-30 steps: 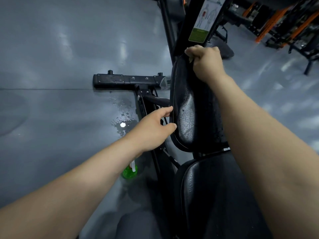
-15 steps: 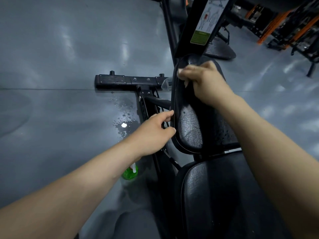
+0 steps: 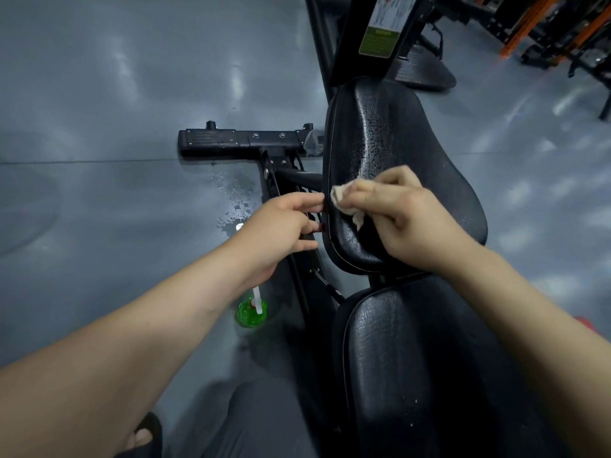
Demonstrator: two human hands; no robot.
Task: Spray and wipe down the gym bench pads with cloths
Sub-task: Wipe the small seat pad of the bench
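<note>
A black upper pad [image 3: 393, 140], beaded with spray droplets, stands above a black lower seat pad [image 3: 416, 365]. My right hand [image 3: 410, 219] grips a small beige cloth [image 3: 347, 201] and presses it on the upper pad's lower left part. My left hand [image 3: 284, 226] holds the pad's left edge, fingers curled behind it. A green spray bottle [image 3: 252, 312] stands on the floor under my left forearm.
The bench's black steel foot [image 3: 238, 142] lies crosswise on the grey floor, with a wet patch [image 3: 234, 206] beside it. A frame post with a label [image 3: 380, 31] rises behind the pad. Orange and black racks [image 3: 542, 24] stand far right. My leg and sandal [image 3: 145, 434] are below.
My right hand has slid with the cloth from the top of the upper pad down to its lower left part. My left hand has stayed at the pad's left edge.
</note>
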